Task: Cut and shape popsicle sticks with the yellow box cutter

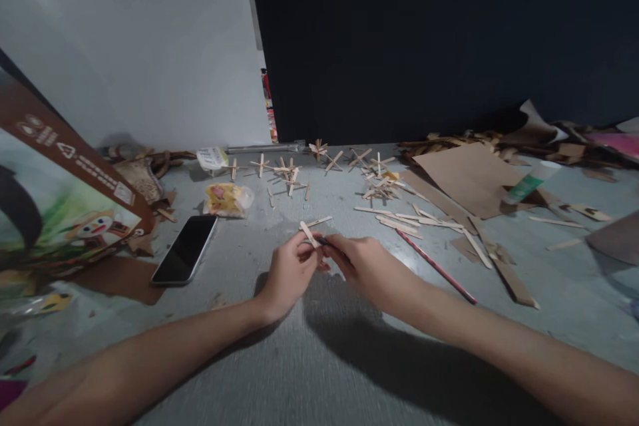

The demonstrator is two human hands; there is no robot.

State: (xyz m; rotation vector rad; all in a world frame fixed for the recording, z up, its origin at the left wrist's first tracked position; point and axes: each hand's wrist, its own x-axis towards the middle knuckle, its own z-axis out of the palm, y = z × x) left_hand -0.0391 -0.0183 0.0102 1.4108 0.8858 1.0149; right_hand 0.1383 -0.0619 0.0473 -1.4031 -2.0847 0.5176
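My left hand (291, 273) pinches a wooden craft stick (309, 234) that slants up from between the fingers. My right hand (363, 263) meets it, fingers closed on a small dark thing (323, 241) against the stick's lower end; its kind cannot be made out. Just beyond the fingertips another pale stick (321, 220) points to the right; whether it touches the held one I cannot tell. Farther back, several sticks are joined in crosses and stars, such as one star (318, 149) and one cross (261, 164). Loose craft sticks (419, 218) lie to the right beside a red pencil (435, 265).
A phone (186, 249) and a yellow snack packet (224, 200) lie at left, near a large printed bag (74, 193). On the right are cardboard pieces (466, 180), a green-and-white glue tube (533, 182) and a cardboard strip (504, 266). A dark panel (439, 40) stands behind.
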